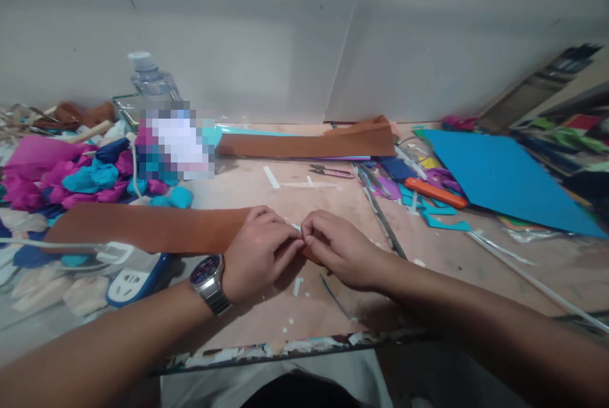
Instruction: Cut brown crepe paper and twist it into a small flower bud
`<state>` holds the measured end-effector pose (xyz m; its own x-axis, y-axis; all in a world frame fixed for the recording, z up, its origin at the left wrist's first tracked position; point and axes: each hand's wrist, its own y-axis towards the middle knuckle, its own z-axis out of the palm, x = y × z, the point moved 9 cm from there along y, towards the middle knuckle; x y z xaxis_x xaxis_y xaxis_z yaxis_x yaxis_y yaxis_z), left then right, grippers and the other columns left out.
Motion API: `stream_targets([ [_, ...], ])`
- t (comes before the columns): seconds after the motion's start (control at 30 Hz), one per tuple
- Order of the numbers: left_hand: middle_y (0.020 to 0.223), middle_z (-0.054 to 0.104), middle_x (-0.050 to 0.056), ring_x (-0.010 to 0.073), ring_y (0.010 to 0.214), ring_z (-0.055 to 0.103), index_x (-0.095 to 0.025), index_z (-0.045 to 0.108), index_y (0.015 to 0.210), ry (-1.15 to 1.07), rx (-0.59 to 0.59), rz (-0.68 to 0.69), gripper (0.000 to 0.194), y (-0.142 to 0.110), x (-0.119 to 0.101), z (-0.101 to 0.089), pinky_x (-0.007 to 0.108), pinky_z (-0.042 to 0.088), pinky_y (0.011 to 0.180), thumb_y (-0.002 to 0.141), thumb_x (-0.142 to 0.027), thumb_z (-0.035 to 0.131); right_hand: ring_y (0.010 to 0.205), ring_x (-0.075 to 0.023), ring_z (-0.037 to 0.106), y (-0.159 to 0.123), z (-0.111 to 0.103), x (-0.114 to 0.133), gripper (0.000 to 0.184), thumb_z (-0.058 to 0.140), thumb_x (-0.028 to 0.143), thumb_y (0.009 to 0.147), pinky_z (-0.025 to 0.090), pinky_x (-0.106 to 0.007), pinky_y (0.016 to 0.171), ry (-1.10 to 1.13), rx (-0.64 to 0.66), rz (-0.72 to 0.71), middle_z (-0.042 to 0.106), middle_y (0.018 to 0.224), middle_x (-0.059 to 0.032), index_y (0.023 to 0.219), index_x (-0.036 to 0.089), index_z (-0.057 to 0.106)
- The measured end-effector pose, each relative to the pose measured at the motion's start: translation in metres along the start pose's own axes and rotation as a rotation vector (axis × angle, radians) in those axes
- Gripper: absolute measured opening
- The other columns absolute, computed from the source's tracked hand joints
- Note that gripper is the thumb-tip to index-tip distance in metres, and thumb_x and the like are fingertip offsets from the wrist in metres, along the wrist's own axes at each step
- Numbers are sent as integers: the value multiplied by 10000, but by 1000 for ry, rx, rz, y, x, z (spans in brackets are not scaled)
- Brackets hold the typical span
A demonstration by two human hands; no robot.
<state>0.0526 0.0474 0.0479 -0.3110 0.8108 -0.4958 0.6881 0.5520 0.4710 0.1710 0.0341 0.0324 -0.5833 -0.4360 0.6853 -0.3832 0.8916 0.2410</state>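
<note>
Left hand (261,236), right hand (340,249): fingertips pinched, meeting; what they held, I could not tell.
Long brown leather-like strip (152,228): lay flat, centre left.
Work: laid out, seemingly unfinished; remainder unclear.

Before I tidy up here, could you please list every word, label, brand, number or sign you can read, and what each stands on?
No text can be read.
Watch: the dial shows marks, too small and blurred to read.
Screen-like panel: pixelated, so nothing can be read.
Power strip: socket slots show, but no legible lettering.
Bottle: no legible label.
</note>
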Motion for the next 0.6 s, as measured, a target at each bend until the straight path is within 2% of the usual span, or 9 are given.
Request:
stream_targets([
  [0.27, 890, 778, 22, 199, 870, 662, -228, 745, 983, -1, 33, -41, 154, -1, 5, -1, 460, 426, 949, 1007, -256, 595, 842, -180, 593, 0, -8, 4, 19, 628, 194, 951, 465, -314, 763, 0, -47, -38, 650, 909, -40, 934, 197, 635],
  [0.6, 899, 790, 9, 190, 839, 681, -231, 766, 979, -50, -12, -116, 146, -2, 9, -8, 455, 424, 939, 981, -280, 628, 876, -191, 598, 2, -19, 2, 54, 606, 199, 988, 476, -344, 816, -23, -72, -74, 660, 909, -40, 968, 203, 657],
])
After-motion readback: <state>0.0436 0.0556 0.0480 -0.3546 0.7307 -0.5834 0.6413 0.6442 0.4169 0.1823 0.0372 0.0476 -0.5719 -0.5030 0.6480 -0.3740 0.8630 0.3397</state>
